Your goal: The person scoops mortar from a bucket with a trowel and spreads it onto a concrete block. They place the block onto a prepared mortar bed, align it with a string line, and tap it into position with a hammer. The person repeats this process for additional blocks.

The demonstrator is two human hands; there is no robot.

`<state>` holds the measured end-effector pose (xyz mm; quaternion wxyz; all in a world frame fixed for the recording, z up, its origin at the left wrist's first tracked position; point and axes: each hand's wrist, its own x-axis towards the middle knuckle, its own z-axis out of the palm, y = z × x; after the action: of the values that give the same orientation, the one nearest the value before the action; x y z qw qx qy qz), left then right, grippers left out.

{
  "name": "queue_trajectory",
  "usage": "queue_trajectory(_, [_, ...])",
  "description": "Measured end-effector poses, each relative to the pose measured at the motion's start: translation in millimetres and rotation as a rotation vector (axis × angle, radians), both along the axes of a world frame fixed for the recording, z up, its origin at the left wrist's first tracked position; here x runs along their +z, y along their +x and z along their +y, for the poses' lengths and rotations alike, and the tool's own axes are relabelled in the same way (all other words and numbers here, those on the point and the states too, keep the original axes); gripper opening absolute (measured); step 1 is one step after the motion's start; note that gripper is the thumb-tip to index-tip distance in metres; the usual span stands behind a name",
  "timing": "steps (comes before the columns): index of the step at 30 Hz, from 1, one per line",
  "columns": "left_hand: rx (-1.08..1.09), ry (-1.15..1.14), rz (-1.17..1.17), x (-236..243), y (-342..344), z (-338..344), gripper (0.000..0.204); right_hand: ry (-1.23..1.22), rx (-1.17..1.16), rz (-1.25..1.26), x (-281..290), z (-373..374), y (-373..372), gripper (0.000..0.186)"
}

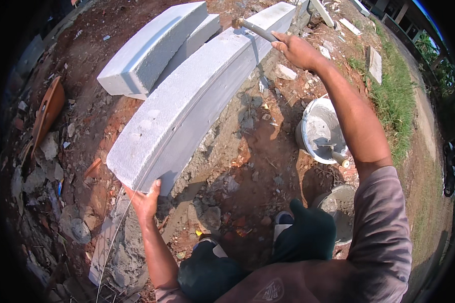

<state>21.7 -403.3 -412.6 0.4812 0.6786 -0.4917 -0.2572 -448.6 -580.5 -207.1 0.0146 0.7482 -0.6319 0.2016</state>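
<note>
No packages, labels, signs or screens are visible anywhere in the head view; nothing of that kind shows at any clock position around the work area.

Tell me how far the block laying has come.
Done: one long grey block sits on the mortar bed. In hand: the left hand steadies its near end; the right hand holds a hammer over the far end. Left: two spare blocks lie beside it.
</note>
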Motion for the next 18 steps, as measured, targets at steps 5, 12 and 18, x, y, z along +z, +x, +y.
queue_trajectory(5, [-0.02, -0.029, 0.059, -7, 2, -2, 0.111, -0.241, -0.113, -0.186, -16, 3, 12, 0.05])
queue_trajectory(12, [-0.029, -0.03, 0.001, -1, 4, -2, 0.107, -0.054, -0.034, -0.035, 3, -1, 6, 0.048])
queue_trajectory(18, [-0.058, -0.022, 0.058, 5, -2, -4, 0.107, -0.113, -0.151, -0.152, -41, 2, 7, 0.048])
